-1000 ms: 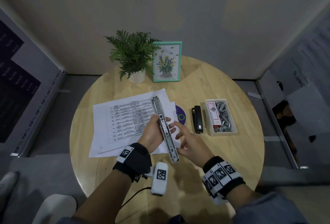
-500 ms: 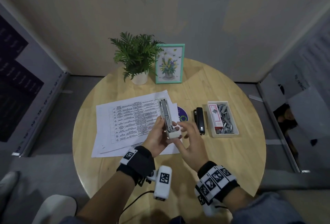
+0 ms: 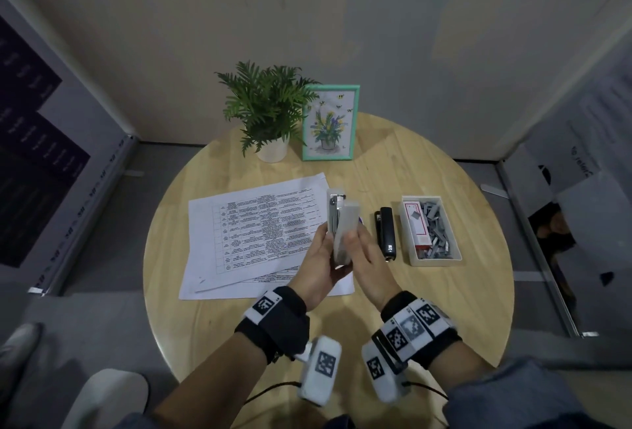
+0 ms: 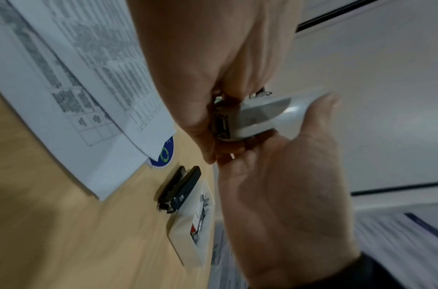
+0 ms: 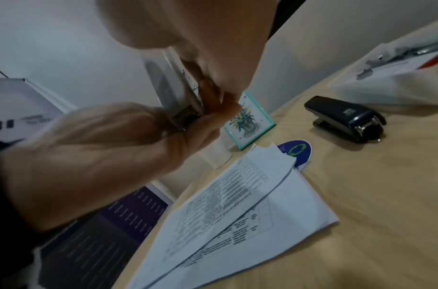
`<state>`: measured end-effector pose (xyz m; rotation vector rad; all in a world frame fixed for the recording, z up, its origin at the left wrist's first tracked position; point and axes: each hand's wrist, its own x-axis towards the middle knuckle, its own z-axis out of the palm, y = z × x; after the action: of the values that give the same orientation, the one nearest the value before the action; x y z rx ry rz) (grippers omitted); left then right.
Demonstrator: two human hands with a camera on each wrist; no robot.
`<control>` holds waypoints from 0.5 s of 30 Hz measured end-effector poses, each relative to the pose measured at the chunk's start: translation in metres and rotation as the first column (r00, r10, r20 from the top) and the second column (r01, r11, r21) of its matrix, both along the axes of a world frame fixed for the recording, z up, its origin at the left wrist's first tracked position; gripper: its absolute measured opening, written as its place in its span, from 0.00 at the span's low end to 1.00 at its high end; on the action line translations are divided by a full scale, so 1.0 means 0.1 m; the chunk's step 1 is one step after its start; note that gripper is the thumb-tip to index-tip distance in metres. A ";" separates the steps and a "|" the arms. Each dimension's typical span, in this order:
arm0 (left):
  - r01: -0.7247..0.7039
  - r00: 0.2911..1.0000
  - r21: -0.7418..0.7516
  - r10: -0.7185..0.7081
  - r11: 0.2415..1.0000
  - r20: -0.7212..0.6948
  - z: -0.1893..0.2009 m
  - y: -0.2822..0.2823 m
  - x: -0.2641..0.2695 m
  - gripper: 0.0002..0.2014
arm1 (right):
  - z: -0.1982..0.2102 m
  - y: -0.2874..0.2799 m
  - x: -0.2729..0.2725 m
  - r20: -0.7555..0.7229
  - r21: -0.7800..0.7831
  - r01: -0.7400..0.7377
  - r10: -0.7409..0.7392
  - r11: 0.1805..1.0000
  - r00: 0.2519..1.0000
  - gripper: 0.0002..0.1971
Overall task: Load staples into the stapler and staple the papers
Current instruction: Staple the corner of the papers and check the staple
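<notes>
A white stapler (image 3: 343, 225) stands lifted above the papers (image 3: 253, 233), its cover folded close against the metal magazine. My left hand (image 3: 323, 252) grips its left side and rear end. From the right, my right hand (image 3: 359, 244) holds the cover, thumb along the top and fingers curled under. In the left wrist view the stapler (image 4: 257, 115) sits between the left hand (image 4: 212, 82) and the right hand (image 4: 287, 191). The right wrist view shows the stapler's rear end (image 5: 183, 109) pinched by both hands. Whether staples are inside is hidden.
On the round wooden table (image 3: 444, 309), a black stapler (image 3: 386, 233) lies right of my hands, then a white tray (image 3: 415, 259) of loose staples and a red-white staple box. A potted plant (image 3: 266, 114) and framed picture (image 3: 330, 122) stand at the back.
One second ago the white stapler lay opened out long in my left hand. Its cover has since folded shut over the magazine, and my right hand has come onto it.
</notes>
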<state>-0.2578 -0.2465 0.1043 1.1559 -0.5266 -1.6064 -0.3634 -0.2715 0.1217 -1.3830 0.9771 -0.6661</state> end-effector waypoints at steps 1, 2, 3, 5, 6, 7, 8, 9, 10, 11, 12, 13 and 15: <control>0.011 1.000 -0.005 -0.011 1.000 0.012 -0.01 0.02 -0.02 0.17 | 0.02 -0.01 0.01 -0.025 -0.029 0.008 -0.009 1.000 1.000 0.14; 0.020 0.999 -0.014 -0.020 1.000 0.029 -0.02 0.03 -0.02 0.17 | 0.02 -0.02 0.02 -0.043 -0.055 0.022 -0.024 0.998 0.999 0.15; 0.032 0.998 -0.028 -0.030 0.999 0.057 -0.03 0.04 -0.02 0.17 | 0.04 -0.03 0.02 -0.047 -0.054 0.039 -0.041 0.998 0.998 0.15; 0.069 0.990 -0.053 -0.061 0.996 0.130 -0.03 0.05 -0.01 0.17 | 0.08 -0.08 0.01 -0.051 0.024 0.066 -0.064 0.998 0.997 0.15; 0.084 0.986 -0.058 -0.075 0.995 0.152 -0.02 0.06 -0.01 0.17 | 0.10 -0.12 0.02 -0.042 0.098 0.082 -0.079 0.992 0.996 0.16; 0.094 0.984 -0.058 -0.083 0.994 0.160 -0.01 0.06 -0.01 0.17 | 0.13 -0.17 0.03 -0.036 0.155 0.103 -0.099 0.983 0.994 0.19; 0.098 0.984 -0.058 -0.088 0.993 0.154 0.01 0.05 -0.01 0.17 | 0.15 -0.21 0.05 -0.042 0.182 0.129 -0.124 0.975 0.991 0.22; 0.099 0.985 -0.059 -0.090 0.993 0.144 0.01 0.04 -0.01 0.17 | 0.17 -0.26 0.08 -0.044 0.202 0.159 -0.153 0.967 0.987 0.25; 0.100 0.987 -0.062 -0.091 0.993 0.134 0.02 0.02 -0.01 0.18 | 0.19 -0.30 0.11 -0.052 0.220 0.197 -0.190 0.955 0.980 0.27; 0.104 0.987 -0.064 -0.095 0.992 0.129 0.03 0.00 -0.02 0.17 | 0.21 -0.34 0.14 -0.066 0.251 0.237 -0.228 0.939 0.971 0.29; 0.109 0.987 -0.066 -0.099 0.992 0.129 0.04 -0.01 -0.01 0.17 | 0.23 -0.39 0.17 -0.085 0.286 0.274 -0.260 0.918 0.962 0.33; 0.113 0.986 -0.069 -0.103 0.991 0.131 0.04 -0.02 -0.01 0.16 | 0.25 -0.43 0.20 -0.097 0.316 0.302 -0.286 0.900 0.953 0.37; 0.113 0.986 -0.069 -0.104 0.991 0.127 0.03 -0.04 -0.01 0.13 | 0.27 -0.51 0.24 -0.118 0.337 0.340 -0.319 0.878 0.940 0.42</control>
<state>-0.2586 -0.2509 0.1073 1.1918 -0.7359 -1.5996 -0.3391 -0.3221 0.1490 -0.9297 1.3287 -0.6628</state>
